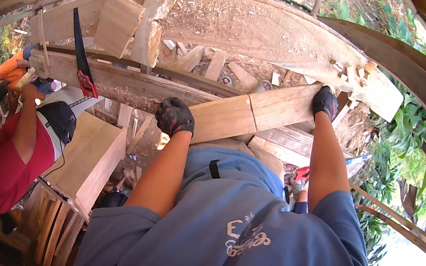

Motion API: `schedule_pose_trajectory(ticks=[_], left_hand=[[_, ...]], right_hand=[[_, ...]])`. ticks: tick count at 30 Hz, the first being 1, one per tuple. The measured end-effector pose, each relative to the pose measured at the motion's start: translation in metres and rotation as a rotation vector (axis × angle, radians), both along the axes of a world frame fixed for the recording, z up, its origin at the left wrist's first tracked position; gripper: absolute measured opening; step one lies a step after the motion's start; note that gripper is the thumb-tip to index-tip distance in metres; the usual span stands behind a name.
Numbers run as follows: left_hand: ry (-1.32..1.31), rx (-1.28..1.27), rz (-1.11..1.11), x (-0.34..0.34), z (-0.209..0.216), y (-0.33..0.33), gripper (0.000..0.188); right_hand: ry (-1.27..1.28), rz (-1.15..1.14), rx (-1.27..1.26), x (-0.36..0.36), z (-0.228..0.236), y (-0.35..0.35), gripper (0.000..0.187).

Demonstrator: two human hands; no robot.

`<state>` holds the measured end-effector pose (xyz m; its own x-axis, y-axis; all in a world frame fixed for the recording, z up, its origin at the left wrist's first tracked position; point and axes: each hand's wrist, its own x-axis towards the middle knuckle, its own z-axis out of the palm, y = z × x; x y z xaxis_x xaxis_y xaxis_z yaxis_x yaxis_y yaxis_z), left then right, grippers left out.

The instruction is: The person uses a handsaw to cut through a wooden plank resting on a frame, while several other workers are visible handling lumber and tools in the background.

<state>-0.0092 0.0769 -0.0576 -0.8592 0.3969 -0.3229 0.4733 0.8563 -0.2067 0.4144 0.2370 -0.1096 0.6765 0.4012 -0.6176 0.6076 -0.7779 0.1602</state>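
A pale wooden board (227, 117) lies slantwise in front of my body, its right end farther away. A dark line crosses its face near the middle; I cannot tell whether it is a saw cut or a joint. My left hand (175, 117), in a black glove, is closed round the board's left end. At its far right end my right hand (325, 102), gloved in black with red marks, grips the edge, the fingertips partly hidden. Beyond the board is a thick plank bench (264, 29) strewn with wood chips.
A handsaw (80, 54) with black blade and red handle rests on a long beam (131, 84) at left. Another red saw handle (302, 173) shows by my right arm. A person in a red shirt (22, 163) works at left, near stacked planks (88, 154); another wears orange (9, 68).
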Motion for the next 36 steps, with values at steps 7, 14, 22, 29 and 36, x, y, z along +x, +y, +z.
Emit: schedule_pose_trajectory(ticks=[7, 14, 22, 29, 36], left_hand=[[0.038, -0.103, -0.039, 0.004, 0.013, 0.012, 0.044], [-0.006, -0.081, -0.056, 0.000, 0.004, 0.002, 0.043], [-0.053, 0.000, -0.031, 0.000, -0.002, -0.016, 0.046], [0.011, 0.112, -0.086, -0.005, -0.021, -0.030, 0.047], [-0.126, 0.050, -0.074, -0.024, -0.020, -0.026, 0.047]], right_hand=[[0.060, -0.019, -0.032, -0.014, 0.017, 0.011, 0.075], [0.008, 0.011, -0.043, -0.001, 0.003, 0.008, 0.067], [0.024, 0.268, -0.020, -0.004, 0.026, 0.002, 0.056], [0.060, 0.127, 0.064, 0.010, 0.022, -0.009, 0.055], [0.107, -0.021, 0.156, 0.023, 0.056, -0.047, 0.078]])
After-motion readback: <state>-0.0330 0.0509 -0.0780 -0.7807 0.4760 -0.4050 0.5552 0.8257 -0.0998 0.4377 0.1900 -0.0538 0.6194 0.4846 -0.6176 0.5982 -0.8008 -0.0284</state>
